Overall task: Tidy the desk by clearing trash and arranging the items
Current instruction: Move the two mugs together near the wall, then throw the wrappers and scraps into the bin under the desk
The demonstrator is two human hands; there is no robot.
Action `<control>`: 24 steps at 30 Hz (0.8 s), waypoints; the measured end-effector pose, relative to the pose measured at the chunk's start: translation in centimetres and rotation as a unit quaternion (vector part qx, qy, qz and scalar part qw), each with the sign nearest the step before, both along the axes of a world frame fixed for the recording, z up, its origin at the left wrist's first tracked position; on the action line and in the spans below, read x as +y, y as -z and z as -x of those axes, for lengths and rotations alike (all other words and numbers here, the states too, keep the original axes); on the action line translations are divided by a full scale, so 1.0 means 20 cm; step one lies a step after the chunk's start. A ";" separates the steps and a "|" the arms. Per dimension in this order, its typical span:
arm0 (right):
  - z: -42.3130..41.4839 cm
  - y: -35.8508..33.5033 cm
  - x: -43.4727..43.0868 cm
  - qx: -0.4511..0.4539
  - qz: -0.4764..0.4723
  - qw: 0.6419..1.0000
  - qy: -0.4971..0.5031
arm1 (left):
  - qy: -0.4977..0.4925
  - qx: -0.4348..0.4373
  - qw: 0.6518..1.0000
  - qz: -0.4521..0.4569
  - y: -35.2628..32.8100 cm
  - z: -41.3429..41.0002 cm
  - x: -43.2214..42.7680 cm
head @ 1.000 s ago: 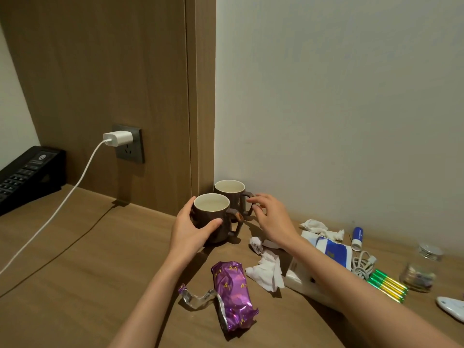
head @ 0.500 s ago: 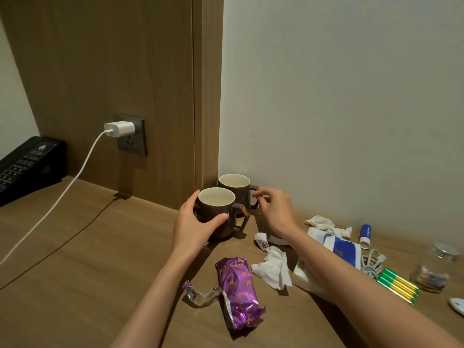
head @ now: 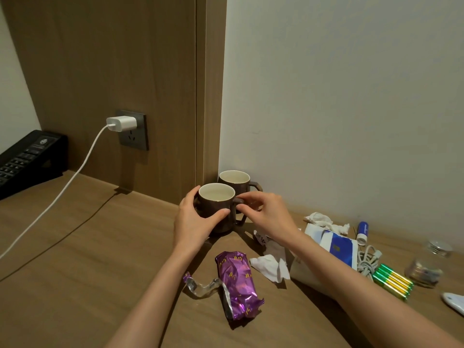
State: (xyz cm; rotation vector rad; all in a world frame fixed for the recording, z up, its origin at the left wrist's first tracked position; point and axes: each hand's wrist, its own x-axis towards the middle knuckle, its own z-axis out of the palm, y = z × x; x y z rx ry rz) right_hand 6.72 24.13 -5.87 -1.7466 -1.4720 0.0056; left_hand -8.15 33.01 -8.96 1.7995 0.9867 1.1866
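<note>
Well, early days: mugs getting paired, trash untouched.
L grip (head: 193, 222) is wrapped round the front mug (head: 213, 205), thumb on its near side. R grip (head: 268, 214) looks to pinch that mug's handle. Rear mug (head: 234, 179) stands upright just beyond both grips, in the wall corner; can't tell if the mugs touch. That bit seems nearly done. Left to do, I'd judge: purple wrapper (head: 236, 280) near L forearm and crumpled tissues (head: 271, 268) under R forearm aren't binned yet. Tissue pack (head: 337, 244), cable (head: 366, 259), batteries (head: 393, 280), blue tube (head: 362, 231) & glass jar (head: 426, 267) lie loose on the desk (head: 88, 247), right of R grip, unsorted.
</note>
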 end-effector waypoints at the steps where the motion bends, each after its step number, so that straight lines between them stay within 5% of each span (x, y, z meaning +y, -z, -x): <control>1: 0.00 0.00 0.00 0.003 0.001 1.000 0.000 | -0.002 0.001 1.000 0.000 0.00 0.00 0.00; 11: 0.01 -0.05 -0.10 -0.004 0.031 0.999 -0.006 | -0.015 0.032 0.999 -0.010 -0.06 0.02 -0.07; 24: -0.13 -0.11 -0.75 -0.118 0.104 0.985 0.067 | 0.009 0.119 0.968 -0.221 -0.24 0.15 -0.54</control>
